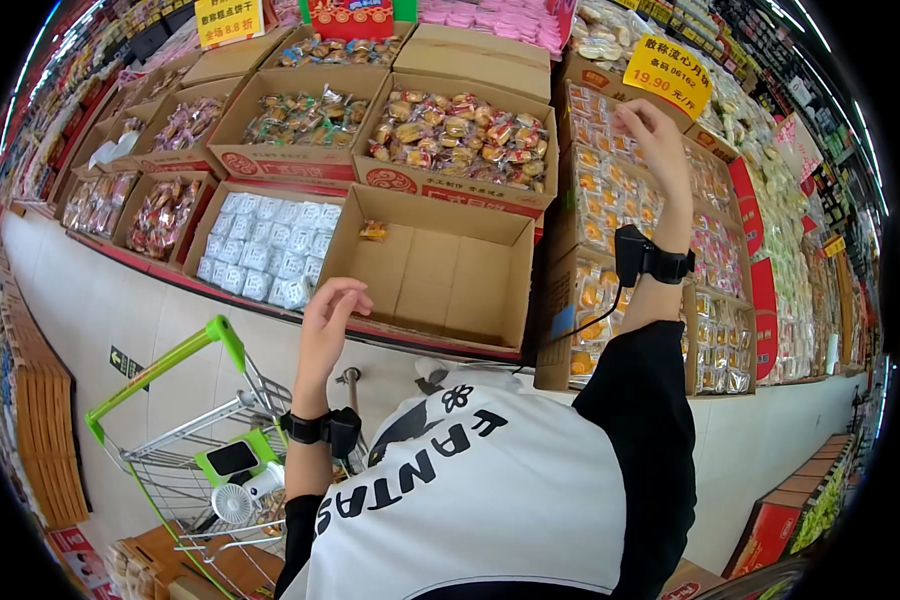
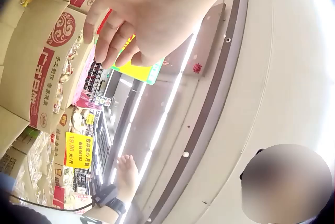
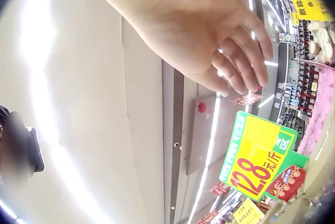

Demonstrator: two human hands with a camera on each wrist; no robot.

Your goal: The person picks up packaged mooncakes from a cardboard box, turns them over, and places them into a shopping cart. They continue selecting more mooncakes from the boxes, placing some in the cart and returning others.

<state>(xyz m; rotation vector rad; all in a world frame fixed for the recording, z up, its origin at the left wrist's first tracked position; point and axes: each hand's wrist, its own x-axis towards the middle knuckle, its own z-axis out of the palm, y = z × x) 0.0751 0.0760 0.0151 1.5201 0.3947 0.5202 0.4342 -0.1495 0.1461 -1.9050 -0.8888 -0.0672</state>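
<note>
In the head view the right hand [image 1: 652, 135] is raised over the boxes of packaged round pastries [image 1: 602, 205], near a yellow price sign [image 1: 670, 75]. Its fingers hang relaxed with nothing in them, as the right wrist view shows of the same hand [image 3: 209, 36]. The left hand [image 1: 332, 312] hovers by the front left corner of a cardboard box [image 1: 460, 265] that holds one small wrapped item [image 1: 373, 231]. Loosely bent and holding nothing, the left hand [image 2: 141, 20] fills the top of the left wrist view.
A shopping cart [image 1: 220, 325] with a small white fan [image 1: 232, 503] stands at the lower left. White wrapped packets [image 1: 260, 245] fill the box left of the cardboard one. Behind are boxes of wrapped pastries [image 1: 460, 135]. Shelves [image 1: 45, 420] line the far left.
</note>
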